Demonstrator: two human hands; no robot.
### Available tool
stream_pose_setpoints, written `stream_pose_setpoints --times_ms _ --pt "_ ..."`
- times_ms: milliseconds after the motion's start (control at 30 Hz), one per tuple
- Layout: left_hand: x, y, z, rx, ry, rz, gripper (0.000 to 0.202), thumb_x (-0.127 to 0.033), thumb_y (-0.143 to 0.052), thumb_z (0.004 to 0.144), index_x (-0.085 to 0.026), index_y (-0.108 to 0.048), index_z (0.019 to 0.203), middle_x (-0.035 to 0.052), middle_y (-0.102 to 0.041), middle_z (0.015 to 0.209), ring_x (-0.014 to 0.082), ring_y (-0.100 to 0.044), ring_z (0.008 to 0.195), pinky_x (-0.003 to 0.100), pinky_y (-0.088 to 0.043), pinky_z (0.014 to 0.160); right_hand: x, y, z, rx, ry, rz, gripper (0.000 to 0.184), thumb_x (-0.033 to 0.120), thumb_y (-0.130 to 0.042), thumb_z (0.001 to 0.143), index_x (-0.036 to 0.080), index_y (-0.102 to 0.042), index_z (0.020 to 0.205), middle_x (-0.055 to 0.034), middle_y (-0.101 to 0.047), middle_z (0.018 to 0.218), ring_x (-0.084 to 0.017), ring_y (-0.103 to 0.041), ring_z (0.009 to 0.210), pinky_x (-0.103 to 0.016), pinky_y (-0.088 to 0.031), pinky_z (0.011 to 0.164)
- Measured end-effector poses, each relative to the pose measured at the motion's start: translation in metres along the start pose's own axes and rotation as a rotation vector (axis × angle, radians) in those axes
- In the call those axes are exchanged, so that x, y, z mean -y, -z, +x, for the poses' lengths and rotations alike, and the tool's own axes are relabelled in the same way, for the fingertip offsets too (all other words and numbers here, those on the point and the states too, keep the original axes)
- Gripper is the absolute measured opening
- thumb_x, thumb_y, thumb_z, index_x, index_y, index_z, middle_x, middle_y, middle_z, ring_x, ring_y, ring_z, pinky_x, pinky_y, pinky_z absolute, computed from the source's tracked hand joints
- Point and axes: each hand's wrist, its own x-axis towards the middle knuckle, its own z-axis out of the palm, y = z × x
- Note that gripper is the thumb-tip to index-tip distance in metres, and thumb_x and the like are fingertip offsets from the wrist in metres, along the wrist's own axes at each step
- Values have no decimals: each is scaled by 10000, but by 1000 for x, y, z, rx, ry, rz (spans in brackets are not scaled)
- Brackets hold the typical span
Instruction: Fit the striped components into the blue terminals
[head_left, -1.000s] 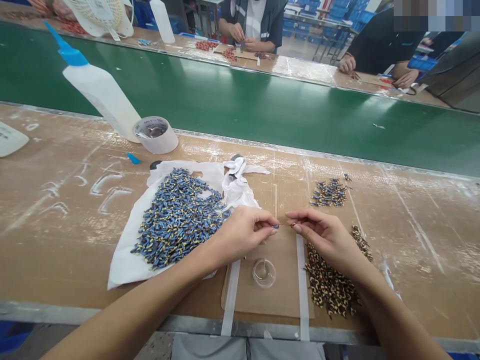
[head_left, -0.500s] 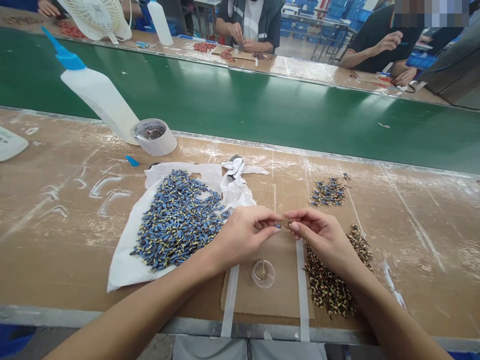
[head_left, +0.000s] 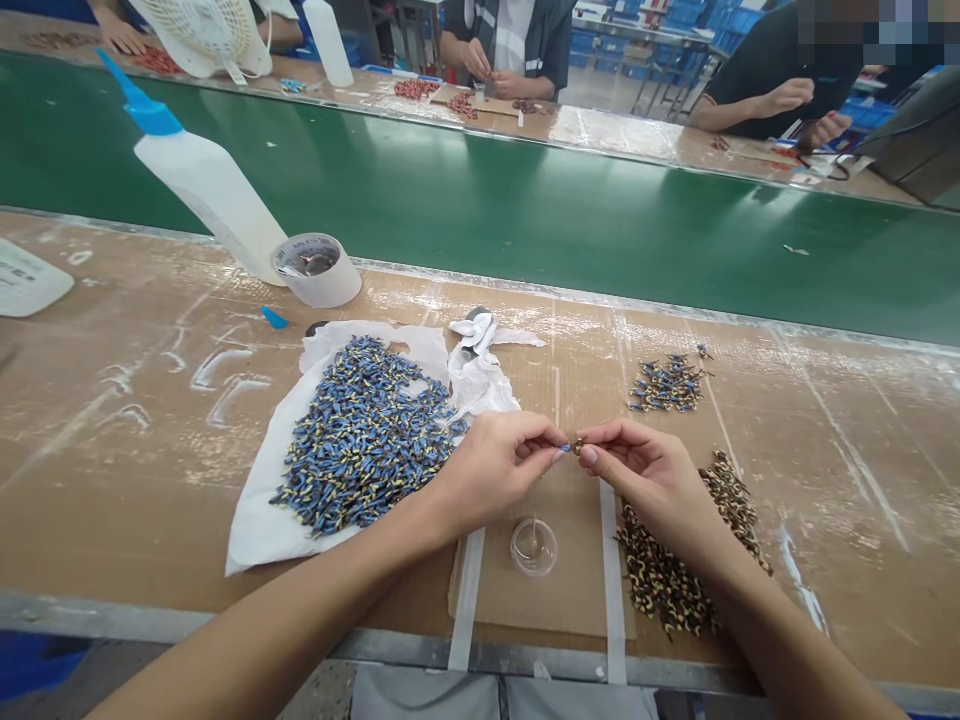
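Bottle (head_left: 214, 195) beside tape roll (head_left: 324, 288), cup (head_left: 534, 571) on cardboard (head_left: 574, 605), blue pieces (head_left: 367, 440) on sheet (head_left: 251, 540)

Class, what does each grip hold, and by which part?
Left grip: small blue piece; right grip: small brown piece. Pinched parts are too small to make out.

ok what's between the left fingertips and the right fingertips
In the head view, a small blue piece and a dark piece; whether they touch, I can't tell.

Tiny blue piece (head_left: 565, 448) against tiny dark piece (head_left: 577, 446), both aloft.
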Motion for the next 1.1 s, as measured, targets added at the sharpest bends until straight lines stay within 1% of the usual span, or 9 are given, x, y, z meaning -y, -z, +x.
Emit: stream_pose_setpoints --times_ms 100,233,333,500,633,800,933,1100 --pt "0 -1 0 0 5 -3 147 -171 -563 859 -133 -694 913 43 -699 823 132 -614 732 255 -474 698 1 -1 0 -5 -5 35 155 311 -697 813 173 -671 879 -39 -704 819 -156 -662 771 -288 -546 724" --pt "0 -2 0 -32 -19 22 122 -185 -581 867 -132 -691 867 30 -683 776 126 -593 703 245 -451 668 1 -2 -1 -17 0 32 145 309 -697 813 174 -643 823 -27 -680 784 -146 -634 732 -265 -518 670" --pt "1 -3 -1 -75 -101 89 104 -170 -593 866 -131 -685 836 20 -652 745 121 -567 699 240 -425 660 -1 -2 -2 -2 15 23 140 308 -683 827 177 -634 824 -24 -657 785 -145 -609 725 -267 -498 665" --pt "3 -5 -2 -165 -248 184 101 -102 -586 853 -118 -646 774 11 -589 708 120 -526 682 236 -393 631 -2 -6 -5 8 69 9 104 276 -662 851 185 -621 824 -23 -628 823 -145 -583 761 -270 -478 705" --pt "4 -8 -3 -194 -304 208 117 -43 -575 828 -109 -613 740 -4 -535 667 114 -493 648 228 -369 598 -2 -8 -6 27 121 -17 79 242 -629 874 189 -604 821 -19 -600 820 -144 -564 764 -268 -461 704" --pt "7 -9 -3 -177 -322 229 140 -2 -559 802 -108 -569 710 -16 -486 647 106 -472 630 223 -350 581 -3 -6 -6 79 180 -87 84 212 -588 897 194 -580 815 -11 -568 793 -142 -535 744 -272 -432 685" --pt "8 -8 -2 -139 -318 237 152 8 -543 792 -117 -539 705 -20 -481 652 102 -460 620 225 -338 581 -3 -5 -7 106 163 -92 105 211 -577 901 194 -556 800 -7 -547 780 -142 -519 725 -274 -417 664" --pt "7 -7 -3 -80 -265 216 154 7 -532 787 -129 -534 714 -20 -504 661 107 -471 627 224 -340 588 -6 -7 -7 106 161 -100 137 204 -565 901 199 -525 770 -1 -516 760 -145 -501 714 -284 -411 663"
